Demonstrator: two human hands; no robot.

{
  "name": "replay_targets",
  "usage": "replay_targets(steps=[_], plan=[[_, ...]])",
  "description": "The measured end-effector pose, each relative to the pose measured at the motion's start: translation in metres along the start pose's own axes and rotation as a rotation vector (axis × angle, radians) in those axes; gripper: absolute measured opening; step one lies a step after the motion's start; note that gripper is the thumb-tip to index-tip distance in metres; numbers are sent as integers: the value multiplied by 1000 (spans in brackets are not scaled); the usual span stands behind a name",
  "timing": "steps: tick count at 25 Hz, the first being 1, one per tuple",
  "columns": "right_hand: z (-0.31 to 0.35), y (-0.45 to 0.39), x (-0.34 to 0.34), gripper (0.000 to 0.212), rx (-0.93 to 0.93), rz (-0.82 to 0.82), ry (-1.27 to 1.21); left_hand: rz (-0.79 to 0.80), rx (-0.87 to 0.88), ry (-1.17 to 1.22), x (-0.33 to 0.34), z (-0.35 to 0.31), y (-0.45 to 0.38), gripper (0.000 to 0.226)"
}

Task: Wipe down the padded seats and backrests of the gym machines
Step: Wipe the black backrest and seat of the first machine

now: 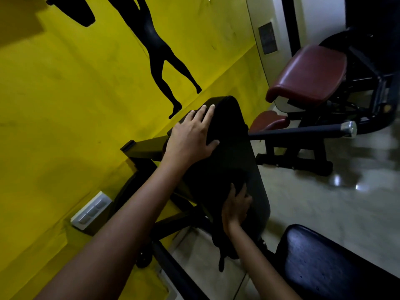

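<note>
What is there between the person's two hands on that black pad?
In the head view, only bare black pad lies between the left hand near its top and the right hand, which presses a dark cloth lower down.

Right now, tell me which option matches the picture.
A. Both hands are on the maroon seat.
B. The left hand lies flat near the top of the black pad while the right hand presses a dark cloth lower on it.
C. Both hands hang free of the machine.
B: the left hand lies spread near the top of the black pad, while the right hand presses a dark cloth lower down.
</note>
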State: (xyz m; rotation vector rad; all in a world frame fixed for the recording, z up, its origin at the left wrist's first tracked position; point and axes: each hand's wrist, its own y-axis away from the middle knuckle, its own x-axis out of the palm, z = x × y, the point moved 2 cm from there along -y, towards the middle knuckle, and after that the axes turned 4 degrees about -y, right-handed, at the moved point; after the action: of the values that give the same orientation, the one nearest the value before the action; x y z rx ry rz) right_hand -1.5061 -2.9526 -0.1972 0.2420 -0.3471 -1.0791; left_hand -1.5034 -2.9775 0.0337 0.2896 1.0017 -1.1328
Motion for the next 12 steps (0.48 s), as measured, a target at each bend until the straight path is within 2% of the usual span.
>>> replay_targets(steps=[2,4,6,9,10,11,12], plan=[[20,21,2,66,-366,-32,39,-48,-12,-32,5,-4,2,91],[16,27,0,72,-567,-35,34,-66,-4,-54,6,-7,4,92],[2,2,-7,71,-511,-36,5,-62,-3,-47,5,-7,4,92],[-5,-55,-19,56,-53,-47,-13,-50,4,-36,2,-6,2,92],[1,-61,-21,56,10,-48,13,-50,4,-34,1,-7,2,91],[10,-60,-20,60,-14,-49,34,-50,6,-36,1,-7,3,91],[22,-54,-17,71,-119,-58,42,-53,6,-43,2,-7,3,90]])
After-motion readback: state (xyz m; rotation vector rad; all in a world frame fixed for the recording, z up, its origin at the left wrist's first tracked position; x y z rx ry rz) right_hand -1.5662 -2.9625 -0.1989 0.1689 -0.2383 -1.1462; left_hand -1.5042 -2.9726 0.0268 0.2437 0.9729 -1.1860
